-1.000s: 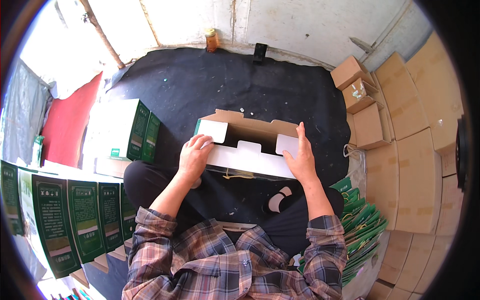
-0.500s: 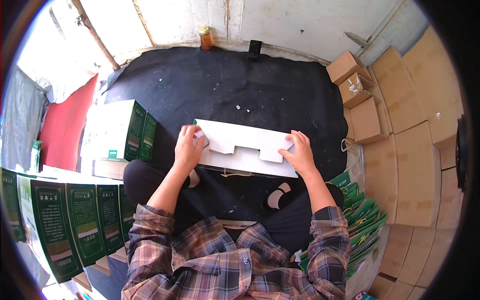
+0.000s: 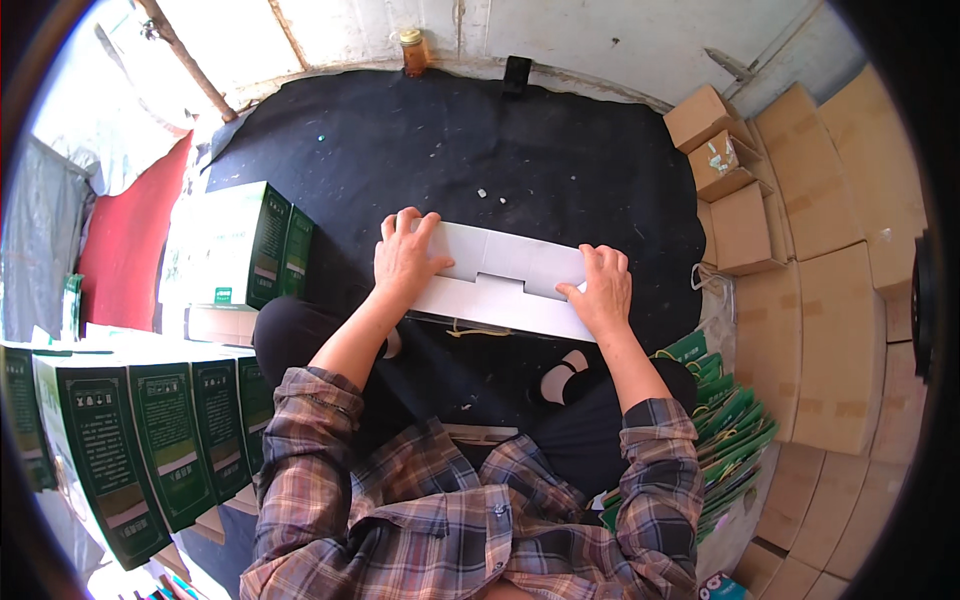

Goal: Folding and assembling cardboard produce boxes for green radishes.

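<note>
A long white cardboard box (image 3: pixel 500 305) lies across my lap area with its flap side up. Its two flaps meet at a notched tab in the middle, where a dark gap shows. My left hand (image 3: pixel 405 262) grips the box's left end, fingers bent over the far edge and thumb on the flap. At the right end my right hand (image 3: pixel 603 292) holds it likewise, the thumb pressing near the notch side. A yellow cord (image 3: pixel 480 330) shows along the near edge of the box. The box's underside is hidden.
Upright green-and-white boxes (image 3: pixel 165 440) line the left, with more green boxes (image 3: pixel 265 245) beyond. Flat green bags with yellow cords (image 3: pixel 725 440) are stacked at right, beside brown cartons (image 3: pixel 840 340). A jar (image 3: pixel 413 52) and a black object (image 3: pixel 516 75) stand by the far wall.
The left flap has been pressed down, and the flaps now lie flatter with a smaller gap. My left hand has moved right and farther onto the box.
</note>
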The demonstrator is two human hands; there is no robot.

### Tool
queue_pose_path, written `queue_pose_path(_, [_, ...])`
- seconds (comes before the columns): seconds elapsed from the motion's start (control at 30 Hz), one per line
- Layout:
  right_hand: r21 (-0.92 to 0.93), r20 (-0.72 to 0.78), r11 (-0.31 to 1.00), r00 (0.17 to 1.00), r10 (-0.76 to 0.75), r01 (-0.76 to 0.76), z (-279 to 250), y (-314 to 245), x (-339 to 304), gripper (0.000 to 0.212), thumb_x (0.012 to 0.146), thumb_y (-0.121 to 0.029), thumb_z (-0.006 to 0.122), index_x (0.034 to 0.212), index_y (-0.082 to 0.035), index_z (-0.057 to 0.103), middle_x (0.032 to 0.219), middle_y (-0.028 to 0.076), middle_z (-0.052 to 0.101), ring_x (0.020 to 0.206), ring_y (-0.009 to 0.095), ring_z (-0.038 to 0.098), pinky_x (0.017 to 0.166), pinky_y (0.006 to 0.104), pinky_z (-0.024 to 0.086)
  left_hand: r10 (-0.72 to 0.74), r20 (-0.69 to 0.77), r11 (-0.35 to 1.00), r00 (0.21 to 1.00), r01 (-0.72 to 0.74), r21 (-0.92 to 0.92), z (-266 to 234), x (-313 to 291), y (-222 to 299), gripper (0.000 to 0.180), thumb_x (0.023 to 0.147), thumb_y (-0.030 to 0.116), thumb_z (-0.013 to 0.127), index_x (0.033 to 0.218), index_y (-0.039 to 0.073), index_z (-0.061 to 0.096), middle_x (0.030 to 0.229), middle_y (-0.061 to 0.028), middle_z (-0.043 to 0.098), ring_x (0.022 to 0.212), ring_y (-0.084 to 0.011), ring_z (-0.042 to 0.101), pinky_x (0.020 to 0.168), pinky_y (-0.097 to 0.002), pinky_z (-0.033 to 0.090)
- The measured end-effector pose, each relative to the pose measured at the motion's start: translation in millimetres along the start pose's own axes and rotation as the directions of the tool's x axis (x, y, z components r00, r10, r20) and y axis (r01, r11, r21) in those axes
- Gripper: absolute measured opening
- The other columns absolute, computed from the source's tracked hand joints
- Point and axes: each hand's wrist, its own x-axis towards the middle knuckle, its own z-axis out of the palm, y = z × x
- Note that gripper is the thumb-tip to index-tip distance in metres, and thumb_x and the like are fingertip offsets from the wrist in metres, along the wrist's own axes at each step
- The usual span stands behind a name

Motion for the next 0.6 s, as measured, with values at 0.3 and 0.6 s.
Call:
queue_pose_path(0.3, [0.514,-0.188,0.858,0.974,0.125,-0.011,19.1,42.9,1.1,0.022,0.080,-0.026,0.066,0.090,-0.006,0.066,0.083,0.008,0.060,0.082,0.024,0.058,0.075,0.0346,0.047,-0.026,-0.137,0.976,0.990,-0.005,-0.219,-3.9,-3.7,-25.2,0.034,0.075,0.025,0.071,0.106,0.011,0.064,0.101,-0.0083,0.058,0.104,-0.0260,0.054,0.081,-0.0366,0.049])
queue_pose_path(0.6, [0.481,0.774,0.201,0.521,0.359,-0.853,106.3,103.9,-54.2,0.060,0.089,-0.052,0.054,0.107,0.005,0.061,0.103,0.013,0.064,0.091,0.021,0.062,0.080,0.0356,0.047,-0.246,0.799,0.251,0.548,0.833,-0.493,45.3,-32.0,-101.9,0.047,0.086,0.033,0.063,0.109,-0.008,0.057,0.108,-0.0181,0.061,0.087,-0.0229,0.061,0.077,-0.0365,0.048])
